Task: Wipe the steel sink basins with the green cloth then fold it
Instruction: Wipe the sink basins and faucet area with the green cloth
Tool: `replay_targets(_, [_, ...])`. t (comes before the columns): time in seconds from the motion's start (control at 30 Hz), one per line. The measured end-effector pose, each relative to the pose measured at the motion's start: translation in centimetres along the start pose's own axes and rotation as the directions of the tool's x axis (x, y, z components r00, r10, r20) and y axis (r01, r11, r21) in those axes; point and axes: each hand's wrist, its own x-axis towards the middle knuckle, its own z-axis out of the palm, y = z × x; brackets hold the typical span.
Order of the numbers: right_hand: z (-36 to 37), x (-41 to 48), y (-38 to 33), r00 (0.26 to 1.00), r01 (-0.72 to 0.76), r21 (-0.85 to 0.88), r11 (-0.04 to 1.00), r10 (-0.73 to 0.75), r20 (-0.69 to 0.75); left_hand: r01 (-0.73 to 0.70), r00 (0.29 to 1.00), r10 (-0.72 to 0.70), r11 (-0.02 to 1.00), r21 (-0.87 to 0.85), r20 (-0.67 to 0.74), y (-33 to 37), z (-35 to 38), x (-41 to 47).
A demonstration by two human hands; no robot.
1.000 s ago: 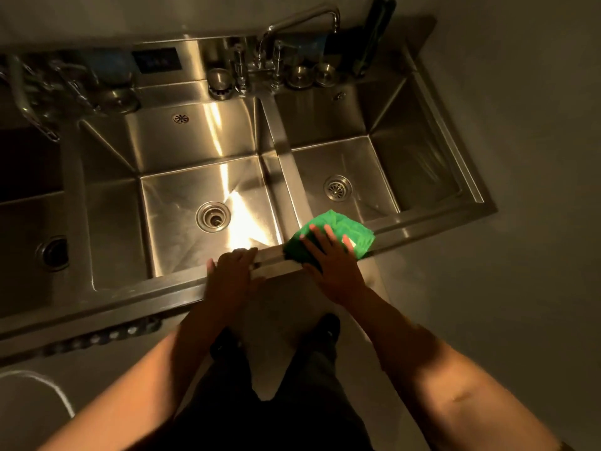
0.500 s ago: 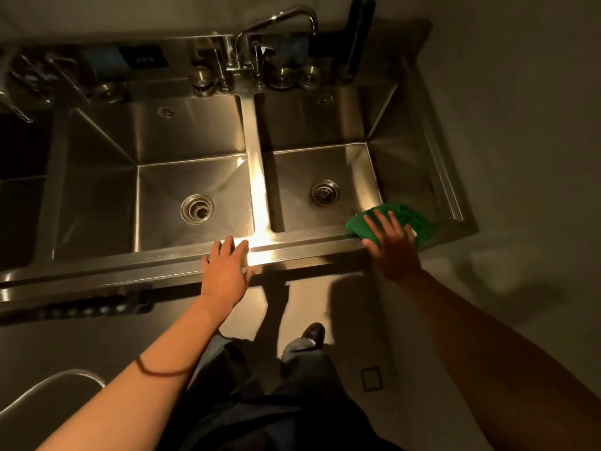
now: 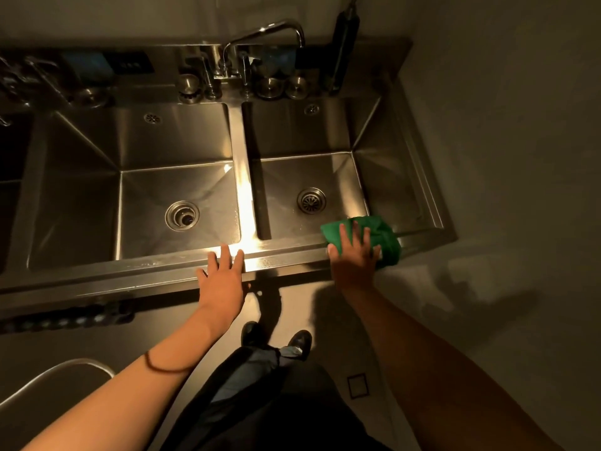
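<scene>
Dim kitchen corner, steel sink [image 3: 419, 177] with two lit basins [image 3: 146, 206] under one faucet [image 3: 263, 32]. My right hand [image 3: 354, 260], fingers spread and flat, presses the bunched green cloth [image 3: 388, 239] onto the sink's front rim [image 3: 146, 275] near its right front corner, beside the right basin [image 3: 286, 177]. My left hand [image 3: 222, 279] rests flat, holding nothing, on the front rim by the divider [image 3: 242, 170]. Wiping appears under way; folding is not yet begun.

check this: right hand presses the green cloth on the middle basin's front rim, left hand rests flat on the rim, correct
Wrong basin: the head view shows the right hand pressing the green cloth on the front rim of the rightmost basin, near its right corner. The left hand does rest flat on the rim.
</scene>
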Motion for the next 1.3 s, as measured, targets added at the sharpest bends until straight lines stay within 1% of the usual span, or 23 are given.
replay_targets(0.07, [0.7, -1.3, -2.4, 0.998, 0.05, -0.024, 0.998, -0.05, 0.023, -0.002, 1.0, 0.002, 1.0, 0.012, 0.014, 0.0, -0.1, -0.1])
replay_targets(0.17, [1.5, -2.6, -5.2, 0.992, 0.098, 0.009, 0.995, -0.099, 0.076, -0.001, 1.0, 0.001, 0.999, -0.034, 0.017, -0.1, -0.2, 0.0])
replay_targets(0.3, [2.5, -3.0, -7.0, 0.979, 0.159, -0.01, 0.987, -0.157, 0.13, -0.011, 1.0, 0.012, 0.997, -0.072, 0.013, -0.1, -0.1, 0.4])
replay_targets(0.37, [2.7, -3.0, -7.1, 0.969, 0.201, -0.026, 0.979, -0.195, 0.155, -0.054, 0.998, 0.055, 0.997, -0.063, 0.004, 0.0, 0.3, 0.4])
replay_targets(0.43, [2.7, -3.0, -6.5, 0.95, 0.278, -0.045, 0.959, -0.268, 0.159, -0.126, 0.992, 0.125, 0.991, -0.038, -0.029, 0.1, 0.8, 0.5])
replay_targets(0.5, [2.4, -2.4, -4.8, 0.902, 0.412, -0.063, 0.909, -0.397, 0.168, -0.184, 0.981, 0.184, 0.983, 0.012, -0.061, 0.0, 0.9, 1.1])
replay_targets(0.6, [1.3, -0.4, -1.5, 0.787, 0.61, -0.136, 0.781, -0.577, 0.218, -0.254, 0.963, 0.255, 0.967, 0.027, -0.088, -0.2, 0.3, 2.1])
replay_targets(0.7, [0.2, 1.7, 1.3, 0.715, 0.699, -0.219, 0.681, -0.657, 0.237, -0.267, 0.96, 0.268, 0.963, 0.023, -0.087, 0.8, 0.1, 2.7])
replay_targets(0.77, [-0.4, 2.8, 3.2, 0.699, 0.714, -0.204, 0.669, -0.671, 0.247, -0.257, 0.963, 0.256, 0.966, 0.002, -0.083, 2.7, 0.1, 2.7])
replay_targets(0.87, [-1.3, 4.1, 6.6, 0.707, 0.707, -0.209, 0.676, -0.66, 0.256, -0.23, 0.97, 0.226, 0.973, -0.034, -0.093, 6.7, 0.8, 2.7])
replay_targets(0.93, [-2.0, 4.9, 9.3, 0.725, 0.688, -0.2, 0.698, -0.645, 0.244, -0.202, 0.976, 0.196, 0.978, -0.06, -0.089, 9.5, 1.3, 3.1])
replay_targets(1.13, [-4.0, 7.9, 16.9, 0.761, 0.648, -0.19, 0.737, -0.616, 0.204, -0.161, 0.98, 0.142, 0.977, -0.139, -0.136, 17.6, 1.9, 4.7])
replay_targets(1.2, [-4.1, 8.0, 18.3, 0.797, 0.603, -0.182, 0.776, -0.578, 0.177, -0.152, 0.98, 0.129, 0.977, -0.152, -0.151, 19.7, 2.2, 5.1])
replay_targets(1.3, [-3.7, 7.5, 19.7, 0.871, 0.491, -0.14, 0.86, -0.481, 0.1, -0.142, 0.977, 0.109, 0.973, -0.18, -0.183, 21.8, 2.7, 5.5])
